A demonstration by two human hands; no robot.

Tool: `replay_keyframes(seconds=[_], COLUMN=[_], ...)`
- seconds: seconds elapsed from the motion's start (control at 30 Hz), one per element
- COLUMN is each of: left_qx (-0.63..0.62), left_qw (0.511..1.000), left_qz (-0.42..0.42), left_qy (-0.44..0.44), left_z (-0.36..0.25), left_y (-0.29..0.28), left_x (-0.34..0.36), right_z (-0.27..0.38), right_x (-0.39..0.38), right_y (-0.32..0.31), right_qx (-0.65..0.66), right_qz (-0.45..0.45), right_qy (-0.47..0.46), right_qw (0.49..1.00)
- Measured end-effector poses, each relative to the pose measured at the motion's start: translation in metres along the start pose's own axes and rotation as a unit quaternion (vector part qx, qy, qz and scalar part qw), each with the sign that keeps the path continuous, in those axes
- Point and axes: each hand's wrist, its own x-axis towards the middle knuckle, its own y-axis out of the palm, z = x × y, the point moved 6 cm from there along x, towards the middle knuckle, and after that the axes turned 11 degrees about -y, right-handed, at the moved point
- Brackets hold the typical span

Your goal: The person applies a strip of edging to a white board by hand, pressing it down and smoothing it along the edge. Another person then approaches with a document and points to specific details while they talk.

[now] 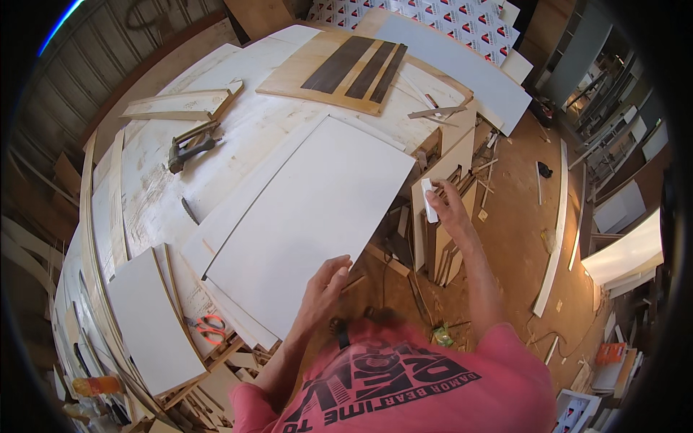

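A large white panel (310, 216) lies flat on the worktable, with a thin dark edge along its left side. My left hand (323, 290) is at the panel's near right edge, fingers curled together against that edge. Off the table's right side, my right hand (449, 208) grips a small white block (429, 200), held upright between thumb and fingers. The block is apart from the panel. Under the big panel, another pale board (231, 309) shows along its left and near edges.
A nail gun (193, 146) and orange-handled scissors (209, 330) lie on the table (155, 198). Farther back is a wooden board (289, 72) with dark strips. Upright boards (451, 249) lean by the table's right side. Long strips (554, 238) and offcuts lie on the brown floor.
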Motion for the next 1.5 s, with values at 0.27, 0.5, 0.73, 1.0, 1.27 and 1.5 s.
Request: replay_keyframes(seconds=[0.27, 0.5, 0.73, 1.0, 1.27, 1.5], left_qx=[-0.28, -0.549, -0.615, -0.686, -0.696, -0.634], left_qw=[0.927, 0.811, 0.718, 0.606, 0.595, 0.657], left_qz=[0.048, -0.143, -0.32, -0.397, -0.384, -0.395], left_qy=[-0.246, -0.143, -0.06, 0.066, 0.119, 0.103], left_z=[0.106, 0.113, 0.112, 0.078, 0.057, 0.052], left_y=[0.056, 0.076, 0.082, 0.076, 0.067, 0.059], left_x=[0.0, 0.033, 0.045, 0.05, 0.031, -0.006], right_z=[-0.076, -0.149, -0.144, -0.072, -0.101, -0.113], right_x=[0.178, 0.297, 0.326, 0.278, 0.263, 0.188], right_y=[0.002, 0.035, 0.077, 0.118, 0.122, 0.04], right_qx=[-0.174, -0.292, -0.256, -0.047, 0.112, 0.319], right_qz=[0.022, 0.099, 0.175, 0.45, 0.522, 0.38], right_qy=[-0.064, -0.068, -0.195, -0.027, 0.096, 0.193], right_qw=[0.982, 0.949, 0.93, 0.891, 0.84, 0.846])
